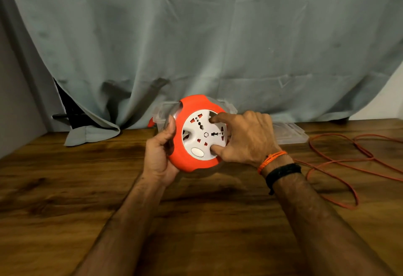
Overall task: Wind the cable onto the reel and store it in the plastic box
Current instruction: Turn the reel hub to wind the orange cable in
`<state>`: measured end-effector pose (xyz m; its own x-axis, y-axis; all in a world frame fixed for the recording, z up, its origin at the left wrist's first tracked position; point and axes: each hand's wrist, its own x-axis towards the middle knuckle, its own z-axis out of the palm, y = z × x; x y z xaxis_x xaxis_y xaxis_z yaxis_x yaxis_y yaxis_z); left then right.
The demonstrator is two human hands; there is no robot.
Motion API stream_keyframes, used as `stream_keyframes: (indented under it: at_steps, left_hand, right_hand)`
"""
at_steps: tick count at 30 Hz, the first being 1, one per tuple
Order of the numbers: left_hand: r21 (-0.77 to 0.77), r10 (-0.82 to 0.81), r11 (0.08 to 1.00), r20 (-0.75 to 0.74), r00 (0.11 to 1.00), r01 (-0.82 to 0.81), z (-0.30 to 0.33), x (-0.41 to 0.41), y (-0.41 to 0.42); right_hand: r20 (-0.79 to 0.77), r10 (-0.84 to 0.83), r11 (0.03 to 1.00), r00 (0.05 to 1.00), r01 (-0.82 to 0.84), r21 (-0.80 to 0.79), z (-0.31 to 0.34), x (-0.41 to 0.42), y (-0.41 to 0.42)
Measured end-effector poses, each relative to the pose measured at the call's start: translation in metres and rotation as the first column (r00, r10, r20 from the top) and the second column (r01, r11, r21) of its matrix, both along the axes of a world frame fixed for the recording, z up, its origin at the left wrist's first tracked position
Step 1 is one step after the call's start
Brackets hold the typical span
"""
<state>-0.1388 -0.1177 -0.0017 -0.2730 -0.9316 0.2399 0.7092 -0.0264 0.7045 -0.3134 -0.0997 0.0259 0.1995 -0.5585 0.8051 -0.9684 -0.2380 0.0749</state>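
An orange cable reel (192,162) with a white socket face is held up above the wooden table, tilted toward me. My left hand (160,153) grips its left rim. My right hand (246,138) rests on the white face, with a finger and the thumb pressed into its recesses. The orange cable (340,166) lies in loose loops on the table to the right. A clear plastic box (162,111) stands behind the reel, mostly hidden by it. Its clear lid (290,134) lies flat to the right of my right hand.
A grey-green curtain (196,35) hangs behind the table and drapes onto its back edge at the left. A dark object (65,116) shows under the curtain at the left. The wooden tabletop (65,177) stretches across the foreground.
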Motion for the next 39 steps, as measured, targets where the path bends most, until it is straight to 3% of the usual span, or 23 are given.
stream_keyframes:
  at_steps: [3, 8, 12, 15, 22, 30, 35, 39]
  left_hand:
    - [0.0, -0.016, 1.0, -0.027, 1.0, 0.016, 0.002, -0.002, 0.002]
    - [0.031, 0.022, 0.999, -0.067, 0.997, -0.02, 0.004, -0.003, 0.001]
    - [0.047, 0.005, 0.999, -0.07, 0.998, -0.002, 0.003, -0.001, 0.002]
    - [0.045, -0.003, 0.999, -0.082, 0.997, 0.007, 0.002, -0.001, 0.002]
    - [0.033, -0.012, 0.999, -0.054, 0.998, 0.014, 0.003, 0.0, 0.003]
    - [0.051, 0.034, 0.998, -0.046, 0.998, -0.031, 0.0, -0.001, 0.002]
    - [0.025, 0.042, 0.999, -0.017, 0.999, -0.042, -0.002, -0.001, 0.001]
    - [0.004, 0.048, 0.999, -0.004, 0.999, -0.048, -0.001, -0.002, 0.001]
  right_hand:
    - [0.058, -0.095, 0.994, 0.994, 0.098, -0.052, -0.004, 0.008, 0.002]
    - [0.257, -0.149, 0.976, 0.955, 0.1, 0.196, -0.007, 0.038, 0.007]
    - [0.296, -0.135, 0.975, 0.946, 0.074, 0.209, -0.009, 0.042, 0.006]
    - [0.268, -0.104, 0.983, 0.958, 0.058, 0.177, -0.006, 0.033, 0.003]
    - [0.15, 0.233, 0.95, 0.961, -0.258, 0.178, 0.005, 0.007, 0.004]
    - [-0.028, 0.15, 0.979, 0.988, -0.145, 0.14, 0.004, -0.001, 0.001]
    - [-0.027, 0.121, 0.986, 0.992, -0.117, 0.118, 0.002, -0.002, -0.006]
    - [0.0, 0.027, 0.999, 1.0, -0.027, -0.045, 0.0, -0.003, -0.002]
